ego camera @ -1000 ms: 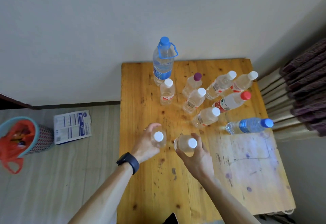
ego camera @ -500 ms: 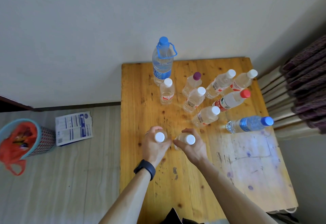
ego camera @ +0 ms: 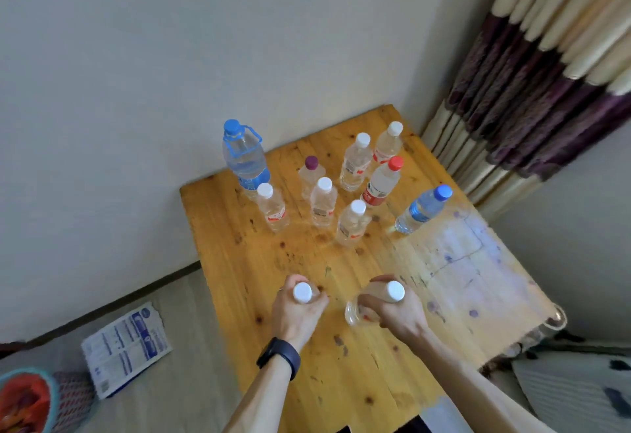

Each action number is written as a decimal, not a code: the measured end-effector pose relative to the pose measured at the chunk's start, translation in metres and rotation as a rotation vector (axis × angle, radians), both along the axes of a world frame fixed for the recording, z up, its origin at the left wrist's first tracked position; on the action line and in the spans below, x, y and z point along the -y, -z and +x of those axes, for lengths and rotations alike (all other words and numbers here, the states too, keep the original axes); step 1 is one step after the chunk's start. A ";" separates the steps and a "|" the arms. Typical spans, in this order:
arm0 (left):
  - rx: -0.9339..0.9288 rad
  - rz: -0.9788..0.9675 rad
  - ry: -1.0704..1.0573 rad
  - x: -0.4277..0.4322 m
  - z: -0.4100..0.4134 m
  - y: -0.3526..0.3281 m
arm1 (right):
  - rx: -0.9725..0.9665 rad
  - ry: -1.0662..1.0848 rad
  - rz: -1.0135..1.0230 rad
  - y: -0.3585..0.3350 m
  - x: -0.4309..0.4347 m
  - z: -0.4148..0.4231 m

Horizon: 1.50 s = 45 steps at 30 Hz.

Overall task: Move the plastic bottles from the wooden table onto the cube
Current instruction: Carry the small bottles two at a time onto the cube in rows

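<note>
My left hand [ego camera: 296, 313] grips a small clear bottle with a white cap [ego camera: 302, 292] above the near part of the wooden table [ego camera: 246, 262]. My right hand [ego camera: 397, 313] grips a second white-capped clear bottle [ego camera: 394, 292], tilted toward the left. Farther back on the table stand several more bottles: a large one with a blue cap and handle [ego camera: 243, 156], a purple-capped one [ego camera: 310, 173], a red-capped one [ego camera: 382, 181], a blue-capped one [ego camera: 423, 209] and several white-capped ones. No cube is in view.
The table fills a room corner; a wall runs behind it and a striped curtain [ego camera: 532, 91] hangs at the right. On the floor at the left lie a printed packet [ego camera: 126, 347] and a basket with an orange bag [ego camera: 24, 402]. A patterned cloth [ego camera: 580, 385] shows at lower right.
Both hands have pulled back toward me with their bottles, which now sit higher off the table. The view has swung right and tilted, showing more curtain.
</note>
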<state>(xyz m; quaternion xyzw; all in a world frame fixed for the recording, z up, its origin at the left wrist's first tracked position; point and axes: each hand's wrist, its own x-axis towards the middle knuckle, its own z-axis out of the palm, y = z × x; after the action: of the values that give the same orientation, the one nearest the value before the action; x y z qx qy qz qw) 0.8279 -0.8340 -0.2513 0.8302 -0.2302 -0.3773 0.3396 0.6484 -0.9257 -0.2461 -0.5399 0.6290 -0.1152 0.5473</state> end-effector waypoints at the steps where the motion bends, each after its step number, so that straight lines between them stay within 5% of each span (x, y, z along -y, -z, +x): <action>1: -0.012 0.005 0.051 0.001 -0.009 -0.004 | 0.010 0.049 -0.002 -0.005 -0.005 -0.018; 10: -0.001 -0.040 0.648 0.038 -0.145 -0.061 | -0.004 0.494 -0.157 -0.065 -0.082 -0.195; 18: 0.103 -0.201 1.137 0.004 -0.360 -0.107 | -0.040 1.023 -0.264 -0.107 -0.241 -0.364; 27: -0.110 -0.140 1.629 -0.195 -0.603 -0.125 | -0.085 1.683 -0.299 -0.120 -0.511 -0.496; 35: -0.083 -0.152 2.224 -0.399 -0.774 -0.132 | -0.156 2.297 -0.280 -0.123 -0.724 -0.551; 45: -0.064 -0.088 2.666 -0.608 -0.942 -0.109 | -0.170 2.690 -0.292 -0.125 -0.910 -0.636</action>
<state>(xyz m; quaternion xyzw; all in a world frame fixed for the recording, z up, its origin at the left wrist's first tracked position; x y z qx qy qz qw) -0.1139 -0.2260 -0.1422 -0.0485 -0.8645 -0.4303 -0.2550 0.0125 -0.0156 -0.1211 0.4298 0.6791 -0.5882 -0.0899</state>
